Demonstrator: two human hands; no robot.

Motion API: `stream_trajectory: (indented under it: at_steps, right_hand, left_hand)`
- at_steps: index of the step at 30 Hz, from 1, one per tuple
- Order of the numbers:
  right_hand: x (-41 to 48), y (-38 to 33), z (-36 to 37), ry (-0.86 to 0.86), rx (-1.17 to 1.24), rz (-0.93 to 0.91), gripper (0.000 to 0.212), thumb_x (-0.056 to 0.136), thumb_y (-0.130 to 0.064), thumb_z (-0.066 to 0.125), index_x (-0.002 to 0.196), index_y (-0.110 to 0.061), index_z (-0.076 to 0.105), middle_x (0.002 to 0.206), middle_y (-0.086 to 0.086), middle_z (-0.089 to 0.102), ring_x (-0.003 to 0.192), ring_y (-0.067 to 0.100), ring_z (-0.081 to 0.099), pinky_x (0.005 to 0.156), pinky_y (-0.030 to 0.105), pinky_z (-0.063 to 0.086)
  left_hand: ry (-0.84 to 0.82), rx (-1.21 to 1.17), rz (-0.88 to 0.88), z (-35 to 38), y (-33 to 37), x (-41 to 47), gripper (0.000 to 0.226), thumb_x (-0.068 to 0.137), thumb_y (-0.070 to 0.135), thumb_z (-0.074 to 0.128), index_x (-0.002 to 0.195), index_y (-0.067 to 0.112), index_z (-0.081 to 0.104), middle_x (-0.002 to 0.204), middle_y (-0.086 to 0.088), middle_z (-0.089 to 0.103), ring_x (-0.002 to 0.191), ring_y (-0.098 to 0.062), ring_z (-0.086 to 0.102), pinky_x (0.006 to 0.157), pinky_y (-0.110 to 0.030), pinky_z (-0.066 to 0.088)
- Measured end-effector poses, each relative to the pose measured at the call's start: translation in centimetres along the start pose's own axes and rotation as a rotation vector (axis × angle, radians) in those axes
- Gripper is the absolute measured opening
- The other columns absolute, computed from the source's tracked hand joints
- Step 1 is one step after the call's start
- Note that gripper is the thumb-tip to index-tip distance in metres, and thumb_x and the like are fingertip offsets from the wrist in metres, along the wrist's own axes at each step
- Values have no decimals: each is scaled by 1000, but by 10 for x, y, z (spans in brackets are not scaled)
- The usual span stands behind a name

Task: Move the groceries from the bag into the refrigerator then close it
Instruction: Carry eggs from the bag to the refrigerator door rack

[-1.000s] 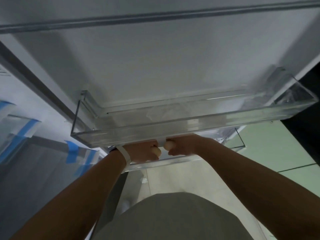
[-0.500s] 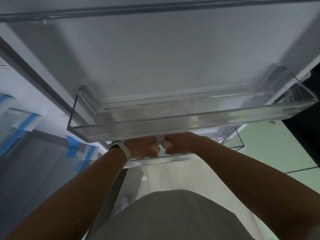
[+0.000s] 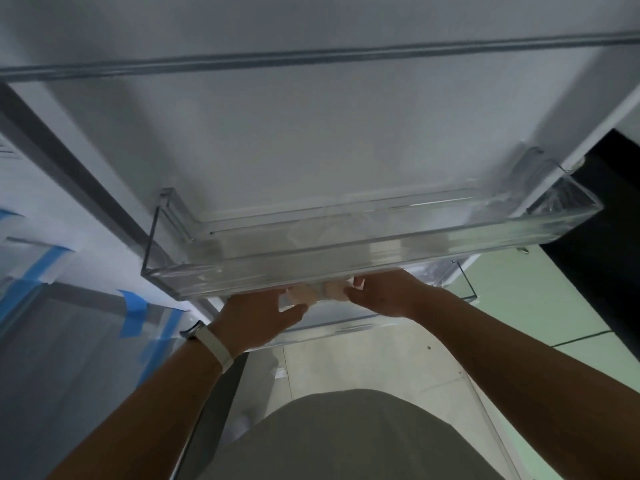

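Directly ahead of the left hand (image 3: pixel 256 317), whose fingers lie loosely spread and grasp nothing, a pale rounded grocery (image 3: pixel 302 294) sits just past the fingertips. It is under the upper door bin (image 3: pixel 381 251) and over the lower door bin (image 3: pixel 346 328). A second pale grocery (image 3: pixel 334 289) touches the right hand (image 3: pixel 384 294); whether those fingers clasp it, I cannot tell.

upper door bin (image 3: pixel 346 266): clear, on fridge door (image 3: pixel 311 133) | lower door bin (image 3: pixel 346 325): two pale rounded items (image 3: pixel 302 294) above it, contact unclear
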State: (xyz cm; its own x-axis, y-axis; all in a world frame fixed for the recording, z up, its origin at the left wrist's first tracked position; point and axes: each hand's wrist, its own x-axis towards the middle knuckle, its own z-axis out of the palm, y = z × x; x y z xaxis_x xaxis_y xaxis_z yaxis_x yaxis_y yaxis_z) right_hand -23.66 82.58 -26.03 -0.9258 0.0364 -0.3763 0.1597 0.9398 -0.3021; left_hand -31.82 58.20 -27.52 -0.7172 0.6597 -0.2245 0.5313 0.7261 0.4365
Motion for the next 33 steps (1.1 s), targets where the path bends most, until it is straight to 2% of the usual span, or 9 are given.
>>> stream_trajectory:
  at_steps: [3,5,7,10,12,14,19,28,33]
  right_hand:
    - [-14,-7,0,97,60,6,41,100,-42,48,130,-18,60,124,0,66,117,18,58,93,22,38]
    - [-24,-9,4,165,85,14,40,98,-43,50,130,-20,60,126,0,65,119,18,58,100,30,43]
    - [-36,-12,8,218,73,28,39,97,-44,51,129,-22,59,127,0,63,119,19,56,98,36,45]
    - [-59,-16,13,292,12,65,39,96,-44,52,126,-21,59,122,-2,62,112,21,57,88,37,49]
    - [-75,-17,17,321,-32,91,40,94,-46,52,121,-18,62,116,0,63,104,23,60,83,37,51]
    - [-95,-16,23,330,-76,159,45,92,-50,48,118,-17,64,113,1,65,99,24,62,80,38,52]
    - [-139,-19,37,374,-87,328,53,90,-52,42,117,-14,65,114,5,66,99,28,63,79,39,52]
    - [-192,-24,48,520,-93,475,51,90,-51,40,122,-19,62,120,4,64,107,30,61,89,41,48]
    - [-248,-5,59,557,-127,557,51,90,-52,38,122,-19,63,121,5,64,109,30,61,92,41,47]
  left_hand:
    - [12,-23,77,-2,7,0,48,93,55,57,136,32,54,129,7,64,115,-12,60,87,-16,36]
    - [2,-16,99,-3,11,0,51,91,58,56,136,34,55,131,11,63,119,-12,59,92,-19,39]
    - [32,-53,189,-2,16,0,57,85,66,51,134,36,55,125,16,65,112,-9,62,96,-25,48]
    - [54,-130,369,1,26,1,54,87,52,60,136,47,37,124,28,58,109,-1,60,96,-28,51]
    - [78,-66,476,6,30,4,54,87,53,55,138,36,48,137,15,59,121,-10,59,101,-36,51]
    - [91,-10,585,12,38,4,58,85,53,52,134,22,59,138,0,61,126,-19,58,104,-40,49]
    - [117,11,745,24,58,1,54,86,49,54,126,15,64,128,-8,66,117,-28,61,97,-45,50]
    - [124,62,753,38,99,-21,48,90,45,51,124,14,65,126,-9,67,116,-27,61,96,-46,50]
    - [103,119,782,56,144,-44,49,93,45,46,130,17,61,131,-6,64,121,-25,58,99,-45,49]
